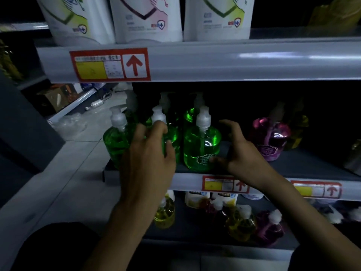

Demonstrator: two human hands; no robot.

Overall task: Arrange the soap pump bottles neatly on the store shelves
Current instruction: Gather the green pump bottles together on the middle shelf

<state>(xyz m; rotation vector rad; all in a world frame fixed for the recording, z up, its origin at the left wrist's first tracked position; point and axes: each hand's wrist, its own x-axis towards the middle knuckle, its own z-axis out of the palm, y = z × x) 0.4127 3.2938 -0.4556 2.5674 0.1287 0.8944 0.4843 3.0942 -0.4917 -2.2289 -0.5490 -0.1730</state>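
Dimly lit, the head view looks down on a middle shelf (293, 165) whose left end carries a cluster of green soap pump bottles with white pumps. The left hand (150, 153) is wrapped around the middle front green bottle (172, 137), fingers curled over its shoulder just below the pump and the thumb pressed on its right side, so most of that bottle is hidden. Just beside it toward the shelf's left edge stands another green bottle (115, 139), upright. To the right, near the front edge, stands a front right green bottle (202, 145) with a small label facing out; the right hand (242, 151) is spread open beside it, fingers arched above and apart from the bottle, while the thumb tip lies at its lower right side, and whether it actually touches cannot be told. Further green bottles stand in a row behind. Well apart to the right on the same shelf sits a purple bottle (270, 137). Red-framed price tags (226, 183) with arrows hang on the front rail. On the lower shelf (195, 231) stand yellow and dark purple pump bottles, and white refill pouches (146, 18) line the shelf above.
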